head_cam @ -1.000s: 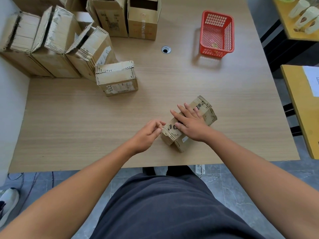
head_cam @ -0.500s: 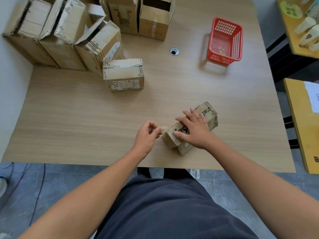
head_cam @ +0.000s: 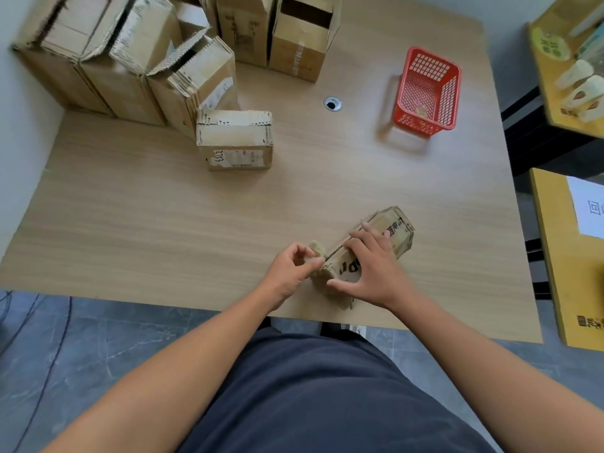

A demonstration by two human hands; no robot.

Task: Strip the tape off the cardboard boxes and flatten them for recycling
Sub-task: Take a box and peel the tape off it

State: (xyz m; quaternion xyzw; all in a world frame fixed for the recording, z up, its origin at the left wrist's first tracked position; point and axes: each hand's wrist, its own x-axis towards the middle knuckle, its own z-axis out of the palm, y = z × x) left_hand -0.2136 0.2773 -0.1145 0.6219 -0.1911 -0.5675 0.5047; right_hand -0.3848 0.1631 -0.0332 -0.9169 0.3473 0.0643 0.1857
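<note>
Small box [head_cam: 397, 233] at table [head_cam: 130, 223] front edge. My left hand [head_cam: 291, 273]: fingers pinch tape [head_cam: 316, 248] at its end. My right hand [head_cam: 372, 269]: fingers spread flat, pressing it down. Unflattened; rear boxes [head_cam: 130, 60] stand waiting.

Handwritten digits, upside down and not clearly legible, are seen on the white label [head_cam: 233, 158] of the mid-table box [head_cam: 235, 135]. Black characters printed on the near box [head_cam: 397, 230] stay unreadable. A square code is printed on the white sheet [head_cam: 586, 204] at right.

The table [head_cam: 130, 223] looks like matt, pale wood-grain laminate. The boxes [head_cam: 235, 142] are rough brown corrugated cardboard. The basket [head_cam: 425, 89] is glossy red plastic mesh.
</note>
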